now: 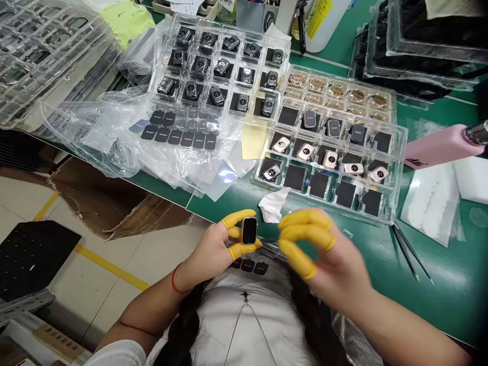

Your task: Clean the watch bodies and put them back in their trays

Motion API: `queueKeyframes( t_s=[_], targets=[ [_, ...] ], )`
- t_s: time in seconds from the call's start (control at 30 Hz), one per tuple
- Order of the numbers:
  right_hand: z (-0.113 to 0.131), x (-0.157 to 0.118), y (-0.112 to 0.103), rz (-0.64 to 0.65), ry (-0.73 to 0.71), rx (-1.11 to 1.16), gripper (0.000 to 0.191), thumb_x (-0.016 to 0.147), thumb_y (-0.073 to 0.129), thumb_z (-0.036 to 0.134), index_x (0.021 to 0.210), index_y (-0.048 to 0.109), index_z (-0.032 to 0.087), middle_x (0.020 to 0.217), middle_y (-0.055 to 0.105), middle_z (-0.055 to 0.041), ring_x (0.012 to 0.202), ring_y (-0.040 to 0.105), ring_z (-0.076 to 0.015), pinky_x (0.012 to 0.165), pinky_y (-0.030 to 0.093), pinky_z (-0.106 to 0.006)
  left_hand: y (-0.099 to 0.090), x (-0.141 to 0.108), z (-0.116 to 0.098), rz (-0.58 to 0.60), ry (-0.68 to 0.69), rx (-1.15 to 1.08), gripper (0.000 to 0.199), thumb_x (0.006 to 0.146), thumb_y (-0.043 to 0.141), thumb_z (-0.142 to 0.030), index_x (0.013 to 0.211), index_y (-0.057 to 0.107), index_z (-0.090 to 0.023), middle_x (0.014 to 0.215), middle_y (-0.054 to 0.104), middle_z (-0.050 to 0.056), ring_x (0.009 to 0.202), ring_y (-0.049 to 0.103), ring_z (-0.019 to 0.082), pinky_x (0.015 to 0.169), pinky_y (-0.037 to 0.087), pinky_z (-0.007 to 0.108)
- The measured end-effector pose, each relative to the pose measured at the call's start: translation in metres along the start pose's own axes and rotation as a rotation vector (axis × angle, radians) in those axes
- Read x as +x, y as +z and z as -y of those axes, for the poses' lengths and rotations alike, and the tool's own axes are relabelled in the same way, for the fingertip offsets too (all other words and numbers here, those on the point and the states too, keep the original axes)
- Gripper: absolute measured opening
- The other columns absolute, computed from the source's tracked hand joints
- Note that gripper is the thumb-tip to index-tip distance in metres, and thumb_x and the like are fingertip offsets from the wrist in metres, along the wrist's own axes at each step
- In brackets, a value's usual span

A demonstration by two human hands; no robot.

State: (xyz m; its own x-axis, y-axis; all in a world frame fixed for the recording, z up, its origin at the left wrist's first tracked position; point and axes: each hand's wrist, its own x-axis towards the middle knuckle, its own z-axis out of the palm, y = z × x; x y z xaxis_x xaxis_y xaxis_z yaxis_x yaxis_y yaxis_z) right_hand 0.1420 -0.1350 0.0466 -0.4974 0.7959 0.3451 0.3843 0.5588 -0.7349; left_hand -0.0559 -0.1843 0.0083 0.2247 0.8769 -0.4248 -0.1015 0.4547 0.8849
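Observation:
My left hand [224, 244] wears yellow finger cots and grips a small smartwatch body [249, 231] by its edges, its dark screen facing up. To the right, my right hand [320, 249], also in yellow finger cots, is slightly blurred. Its thumb and first fingertips come together in a pinch, and whatever lies between them is too small to make out. Below the watch, in front of my chest, several black "hello" film pieces [247, 265] show on a clear sheet. A crumpled white wipe [273, 204] lies just beyond my hands on the green bench.
Clear trays [398, 152] [224, 25] hold more watch bodies. Black tweezers [407, 251] lie at the right, near a pink bottle [444, 146]. Plastic film [95, 132] and stacked trays [34, 66] cover the left. An open cardboard box [102, 198] sits below the bench edge.

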Motion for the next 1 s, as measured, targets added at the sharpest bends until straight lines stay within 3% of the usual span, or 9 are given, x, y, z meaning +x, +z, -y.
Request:
queueKeyframes(
  t_s=[0.1, 0.17, 0.23, 0.3, 0.4, 0.63, 0.77, 0.83, 1.0],
  targets=[
    [-0.03, -0.011, -0.014, 0.03, 0.244, -0.179, 0.008, 0.084, 0.059, 0.016, 0.079, 0.057, 0.021, 0.088, 0.064, -0.0042, 0.084, 0.06, -0.0221, 0.077, 0.048, -0.04, -0.002, 0.001, -0.001, -0.049, -0.012, -0.155, 0.062, 0.077, 0.074, -0.027, 0.132, 0.046, -0.02, 0.091, 0.077, 0.004, 0.089, 0.072, 0.017, 0.087, 0.055, 0.028],
    [-0.047, -0.019, -0.018, 0.057, 0.253, -0.454, 0.003, 0.084, 0.06, 0.02, 0.083, 0.063, 0.02, 0.095, 0.065, -0.0093, 0.092, 0.058, -0.0291, 0.082, 0.046, -0.05, -0.004, 0.002, -0.005, -0.076, 0.017, -0.2, 0.061, 0.077, 0.075, -0.025, 0.13, 0.046, -0.019, 0.09, 0.077, 0.004, 0.087, 0.072, 0.016, 0.086, 0.055, 0.027],
    [-0.05, -0.026, -0.02, 0.018, 0.192, -0.578, 0.015, 0.086, 0.058, 0.022, 0.1, 0.065, 0.019, 0.107, 0.063, -0.0129, 0.1, 0.055, -0.0327, 0.086, 0.043, -0.055, -0.007, 0.003, -0.01, -0.107, 0.046, -0.22, 0.061, 0.075, 0.076, -0.024, 0.128, 0.046, -0.018, 0.088, 0.077, 0.004, 0.083, 0.073, 0.016, 0.083, 0.057, 0.027],
    [-0.039, -0.03, -0.02, 0.043, 0.093, -0.466, 0.028, 0.089, 0.056, 0.024, 0.117, 0.059, 0.021, 0.117, 0.06, -0.013, 0.107, 0.053, -0.0313, 0.09, 0.044, -0.053, -0.009, 0.004, -0.015, -0.143, 0.069, -0.23, 0.061, 0.074, 0.077, -0.022, 0.126, 0.046, -0.017, 0.087, 0.077, 0.004, 0.081, 0.074, 0.016, 0.08, 0.058, 0.027],
    [-0.018, -0.029, -0.018, 0.248, 0.025, -0.199, 0.044, 0.086, 0.063, 0.031, 0.128, 0.052, 0.025, 0.123, 0.057, -0.0118, 0.11, 0.054, -0.0278, 0.089, 0.049, -0.045, -0.01, 0.003, -0.017, -0.139, 0.106, -0.214, 0.059, 0.073, 0.078, -0.02, 0.124, 0.047, -0.018, 0.089, 0.077, 0.004, 0.08, 0.074, 0.016, 0.08, 0.059, 0.026],
    [-0.024, -0.015, -0.016, 0.481, 0.516, 0.392, 0.028, 0.091, 0.055, 0.035, 0.114, 0.061, 0.02, 0.079, 0.067, -0.0024, 0.068, 0.061, -0.0144, 0.063, 0.052, -0.027, -0.011, -0.006, -0.006, -0.131, 0.435, 0.039, 0.054, 0.072, 0.077, -0.01, 0.12, 0.058, -0.027, 0.102, 0.075, 0.0, 0.097, 0.07, 0.015, 0.092, 0.053, 0.023],
    [-0.028, -0.008, -0.022, 0.682, 0.534, 0.59, 0.033, 0.095, 0.047, 0.042, 0.097, 0.068, 0.018, 0.076, 0.069, -0.0028, 0.066, 0.061, -0.013, 0.063, 0.05, -0.025, -0.009, -0.01, -0.001, -0.011, 0.502, 0.111, 0.05, 0.076, 0.074, -0.011, 0.121, 0.059, -0.024, 0.103, 0.075, 0.003, 0.095, 0.071, 0.017, 0.09, 0.056, 0.027],
    [-0.025, -0.006, -0.024, 0.67, 0.495, 0.523, 0.033, 0.096, 0.045, 0.041, 0.096, 0.068, 0.019, 0.082, 0.07, -0.0034, 0.072, 0.063, -0.0145, 0.069, 0.051, -0.027, -0.008, -0.01, 0.0, -0.015, 0.482, 0.128, 0.048, 0.078, 0.072, -0.012, 0.123, 0.058, -0.023, 0.103, 0.075, 0.004, 0.093, 0.072, 0.017, 0.088, 0.057, 0.026],
    [-0.011, -0.004, -0.024, 0.42, 0.329, 0.15, 0.02, 0.093, 0.052, 0.03, 0.104, 0.066, 0.021, 0.103, 0.069, -0.0053, 0.093, 0.062, -0.0201, 0.082, 0.049, -0.034, -0.006, -0.011, 0.0, -0.061, 0.457, 0.147, 0.047, 0.08, 0.07, -0.012, 0.123, 0.057, -0.028, 0.104, 0.075, -0.001, 0.093, 0.071, 0.013, 0.088, 0.056, 0.022]
  ],
)
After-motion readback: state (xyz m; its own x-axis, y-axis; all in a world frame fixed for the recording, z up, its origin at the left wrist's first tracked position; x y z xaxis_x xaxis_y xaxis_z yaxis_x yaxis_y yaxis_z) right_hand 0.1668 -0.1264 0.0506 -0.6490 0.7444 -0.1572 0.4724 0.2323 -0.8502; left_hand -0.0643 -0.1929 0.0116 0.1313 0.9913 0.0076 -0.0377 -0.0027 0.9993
